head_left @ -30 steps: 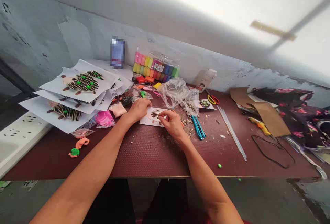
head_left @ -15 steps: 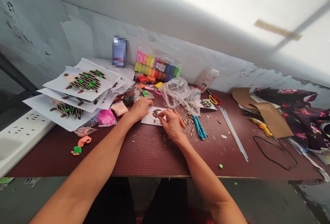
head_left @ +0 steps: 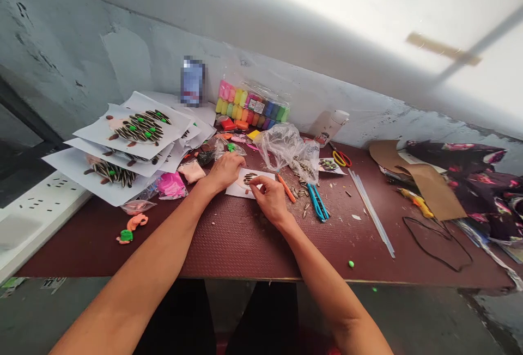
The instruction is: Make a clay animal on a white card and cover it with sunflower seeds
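Observation:
A small white card [head_left: 234, 189] lies in the middle of the table, with a pale shape on it and a cluster of striped sunflower seeds [head_left: 249, 178] set into that shape. At the card's upper left edge rests my left hand [head_left: 226, 171], its fingers extended along the edge. My right hand [head_left: 269, 198] is over the card's right side, thumb and forefinger pinched together beside the seeds. Whatever is between those fingertips is too small to make out. Loose sunflower seeds [head_left: 301, 191] are scattered to the right, next to an orange tool [head_left: 286, 187] and a blue cutter [head_left: 317, 202].
Stacked sheets with seed hedgehogs [head_left: 141, 126] stand at left, beside a white power strip [head_left: 35, 208]. Colourful clay packs [head_left: 253, 105], a clear plastic bag [head_left: 280, 144] and a cup [head_left: 332, 126] line the back. Scissors [head_left: 341, 158], clear sticks [head_left: 372, 213] and a yellow glue gun [head_left: 419, 202] lie right.
The whole view has shifted slightly to the right. Both hands keep nearly the same place at the card, and the right fingertips stay pinched by the seeds.

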`<state>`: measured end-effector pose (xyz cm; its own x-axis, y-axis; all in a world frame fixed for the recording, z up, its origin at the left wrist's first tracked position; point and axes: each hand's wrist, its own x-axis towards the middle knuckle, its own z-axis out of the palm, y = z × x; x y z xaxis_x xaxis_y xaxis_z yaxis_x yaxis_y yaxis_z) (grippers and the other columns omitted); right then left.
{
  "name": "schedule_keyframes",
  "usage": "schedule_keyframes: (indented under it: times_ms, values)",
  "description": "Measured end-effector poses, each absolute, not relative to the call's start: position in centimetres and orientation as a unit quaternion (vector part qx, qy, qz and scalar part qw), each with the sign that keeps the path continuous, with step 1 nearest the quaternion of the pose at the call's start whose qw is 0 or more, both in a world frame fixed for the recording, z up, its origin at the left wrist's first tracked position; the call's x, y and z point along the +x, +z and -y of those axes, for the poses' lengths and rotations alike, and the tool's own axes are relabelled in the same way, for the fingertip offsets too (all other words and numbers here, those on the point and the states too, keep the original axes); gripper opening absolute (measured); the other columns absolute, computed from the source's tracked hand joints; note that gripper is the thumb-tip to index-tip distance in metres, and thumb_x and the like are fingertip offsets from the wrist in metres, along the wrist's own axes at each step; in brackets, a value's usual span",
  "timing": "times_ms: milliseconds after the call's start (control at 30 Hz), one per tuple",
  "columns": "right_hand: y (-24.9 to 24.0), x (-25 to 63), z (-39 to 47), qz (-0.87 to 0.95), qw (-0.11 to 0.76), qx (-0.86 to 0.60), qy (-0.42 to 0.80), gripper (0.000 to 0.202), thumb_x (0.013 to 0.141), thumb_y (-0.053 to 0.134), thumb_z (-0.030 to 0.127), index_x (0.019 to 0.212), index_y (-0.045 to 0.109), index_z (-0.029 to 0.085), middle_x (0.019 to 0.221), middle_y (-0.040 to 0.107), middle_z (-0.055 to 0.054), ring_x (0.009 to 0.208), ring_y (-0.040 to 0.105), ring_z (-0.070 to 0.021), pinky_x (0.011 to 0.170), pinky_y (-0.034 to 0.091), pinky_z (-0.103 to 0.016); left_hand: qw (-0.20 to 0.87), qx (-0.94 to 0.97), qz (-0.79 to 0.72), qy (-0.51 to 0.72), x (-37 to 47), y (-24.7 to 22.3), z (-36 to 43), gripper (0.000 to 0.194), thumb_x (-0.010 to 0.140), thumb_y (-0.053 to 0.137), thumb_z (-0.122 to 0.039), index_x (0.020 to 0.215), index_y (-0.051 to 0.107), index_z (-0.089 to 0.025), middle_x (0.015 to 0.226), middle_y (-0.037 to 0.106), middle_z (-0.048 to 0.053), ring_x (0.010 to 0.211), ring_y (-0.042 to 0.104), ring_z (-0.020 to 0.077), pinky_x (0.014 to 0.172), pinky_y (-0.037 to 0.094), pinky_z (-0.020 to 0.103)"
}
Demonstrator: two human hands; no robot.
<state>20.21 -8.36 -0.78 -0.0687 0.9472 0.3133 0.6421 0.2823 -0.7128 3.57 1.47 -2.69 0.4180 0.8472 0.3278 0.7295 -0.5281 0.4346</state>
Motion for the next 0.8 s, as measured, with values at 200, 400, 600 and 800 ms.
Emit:
schedule_keyframes:
  times_ms: [200, 400, 600, 800]
  values:
    - [-0.8, 20.4, 8.2, 0.682, 0.399, -0.575, 0.212, 0.013, 0.088, 0.059, 0.026, 0.087, 0.07, 0.02, 0.085, 0.073, -0.003, 0.064, 0.057, -0.0148, 0.064, 0.044, -0.027, 0.307, 0.779, -0.427, 0.342, 3.5, 0.0, -0.9, 0.02, 0.081, 0.056, -0.024, 0.084, 0.073, -0.016, 0.082, 0.071, 0.006, 0.077, 0.064, 0.0195, 0.075, 0.051, 0.031]
    - [-1.0, 20.6, 8.0, 0.644, 0.442, -0.57, 0.256, 0.017, 0.091, 0.058, 0.034, 0.088, 0.067, 0.02, 0.085, 0.071, -0.003, 0.068, 0.058, -0.015, 0.06, 0.044, -0.025, 0.507, 0.746, -0.317, 0.294, 2.9, 1.9, 0.0, 0.027, 0.077, 0.068, -0.039, 0.085, 0.073, -0.014, 0.079, 0.072, 0.004, 0.072, 0.063, 0.0151, 0.068, 0.05, 0.027]
    - [-0.7, 20.6, 8.1, 0.661, 0.432, -0.572, 0.223, 0.018, 0.092, 0.058, 0.033, 0.091, 0.069, 0.019, 0.087, 0.072, -0.003, 0.067, 0.057, -0.0145, 0.063, 0.045, -0.026, 0.563, 0.736, -0.279, 0.251, 2.8, 1.3, -0.2, 0.02, 0.072, 0.072, -0.031, 0.082, 0.072, -0.014, 0.075, 0.071, 0.003, 0.07, 0.063, 0.014, 0.068, 0.05, 0.026]
    - [0.2, 20.7, 8.5, 0.736, 0.368, -0.556, 0.116, 0.015, 0.094, 0.062, 0.026, 0.102, 0.074, 0.023, 0.098, 0.071, -0.004, 0.068, 0.059, -0.0134, 0.074, 0.048, -0.027, 0.557, 0.741, -0.282, 0.247, 2.7, 0.9, -0.6, 0.018, 0.071, 0.073, -0.03, 0.078, 0.067, -0.015, 0.072, 0.069, 0.001, 0.068, 0.063, 0.0135, 0.066, 0.051, 0.026]
